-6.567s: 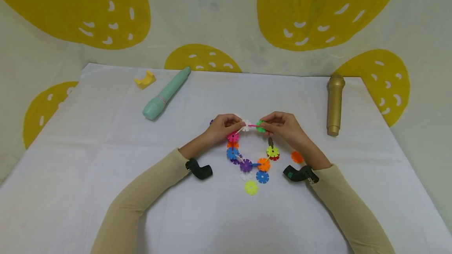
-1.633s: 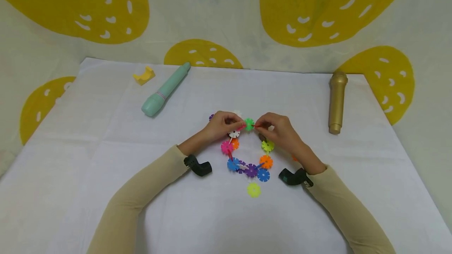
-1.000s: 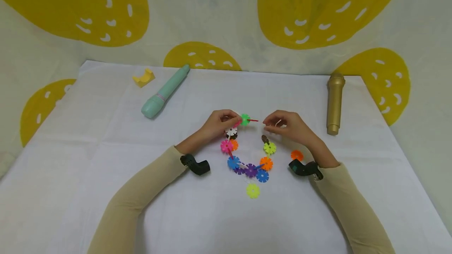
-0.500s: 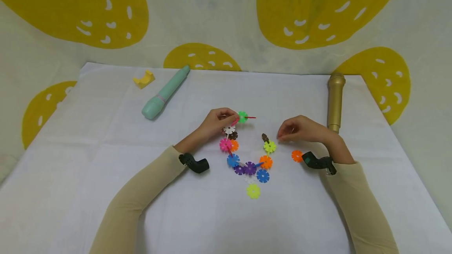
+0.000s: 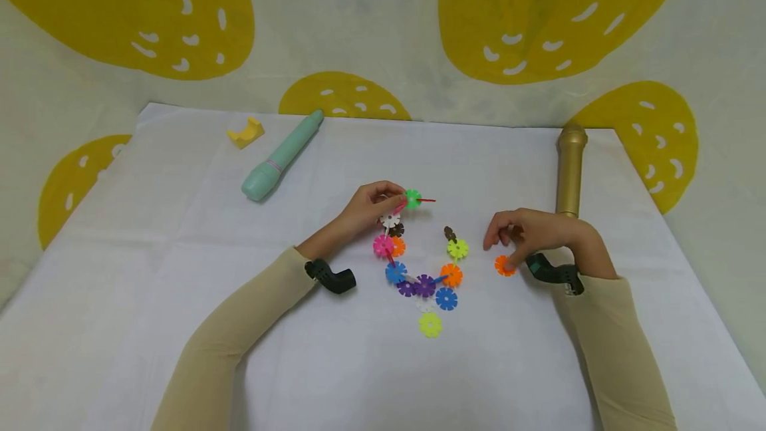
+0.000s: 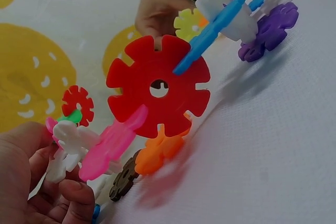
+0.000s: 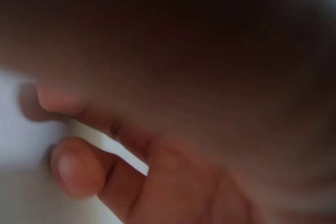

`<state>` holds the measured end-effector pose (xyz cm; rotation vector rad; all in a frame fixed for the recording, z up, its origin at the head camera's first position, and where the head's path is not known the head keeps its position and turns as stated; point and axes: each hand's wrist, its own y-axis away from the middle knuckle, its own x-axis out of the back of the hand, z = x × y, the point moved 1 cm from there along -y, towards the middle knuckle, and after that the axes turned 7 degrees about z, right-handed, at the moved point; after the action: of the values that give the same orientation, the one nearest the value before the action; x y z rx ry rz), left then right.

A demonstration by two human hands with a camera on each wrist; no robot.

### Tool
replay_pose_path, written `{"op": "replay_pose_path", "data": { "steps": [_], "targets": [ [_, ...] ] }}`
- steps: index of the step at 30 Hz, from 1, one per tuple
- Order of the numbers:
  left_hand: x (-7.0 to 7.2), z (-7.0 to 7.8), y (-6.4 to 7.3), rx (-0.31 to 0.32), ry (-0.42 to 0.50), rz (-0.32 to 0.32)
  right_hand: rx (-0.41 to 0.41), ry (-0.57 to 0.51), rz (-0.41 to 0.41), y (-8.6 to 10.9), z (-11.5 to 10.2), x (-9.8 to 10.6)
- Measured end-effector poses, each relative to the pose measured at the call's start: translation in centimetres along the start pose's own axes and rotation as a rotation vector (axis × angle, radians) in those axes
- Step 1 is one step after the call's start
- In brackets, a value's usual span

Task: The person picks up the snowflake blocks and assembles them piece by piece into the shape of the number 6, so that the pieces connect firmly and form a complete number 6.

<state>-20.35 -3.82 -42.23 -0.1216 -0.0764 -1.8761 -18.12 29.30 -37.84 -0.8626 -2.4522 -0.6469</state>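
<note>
My left hand (image 5: 371,210) pinches the end of a chain of interlocking snowflake discs. A green disc (image 5: 413,199) and an edge-on red disc (image 5: 426,200) stick out past its fingertips. In the left wrist view another red disc (image 6: 131,82) in the chain is close to the camera. The chain curves down past a purple disc (image 5: 425,286) and up to a brown disc (image 5: 450,234). My right hand (image 5: 532,231) is over a loose orange disc (image 5: 503,267), its thumb touching the disc and its fingers apart from it. The right wrist view is mostly blurred hand.
Loose blue (image 5: 446,298) and yellow (image 5: 430,325) discs lie below the chain. A mint-green microphone (image 5: 281,158) and a yellow curved block (image 5: 246,133) lie at the back left. A gold microphone (image 5: 571,171) lies behind my right hand.
My right hand let go of the red disc, which now juts from the green one. It moved right and down to the loose orange disc. My left hand keeps its hold, shifted slightly left.
</note>
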Motion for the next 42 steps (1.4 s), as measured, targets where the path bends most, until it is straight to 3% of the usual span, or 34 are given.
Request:
{"op": "replay_pose_path", "data": {
  "steps": [3,9,15,21,26,34,42],
  "targets": [
    [0.0,0.0,0.0,0.006,-0.004,0.003,0.036,0.030,-0.003,0.0,0.3,0.0],
    [-0.1,0.0,0.1,0.025,-0.016,0.009,0.021,0.095,0.084,-0.3,0.7,0.0],
    [-0.2,0.1,0.1,0.016,-0.011,0.002,-0.019,0.082,0.095,-0.3,0.4,0.0],
    [-0.3,0.2,0.1,0.006,-0.012,-0.007,-0.020,0.089,0.115,-0.4,-0.1,0.0],
    [-0.3,0.0,0.0,-0.007,-0.023,-0.013,-0.013,0.036,0.148,-0.5,-0.8,0.0],
    [-0.2,-0.2,-0.1,-0.010,-0.034,-0.008,0.051,-0.043,0.312,-1.4,-2.0,-0.5],
    [-0.3,-0.2,-0.1,-0.020,-0.046,-0.017,-0.077,-0.157,0.569,-2.9,-2.8,-1.5]
  ]
}}
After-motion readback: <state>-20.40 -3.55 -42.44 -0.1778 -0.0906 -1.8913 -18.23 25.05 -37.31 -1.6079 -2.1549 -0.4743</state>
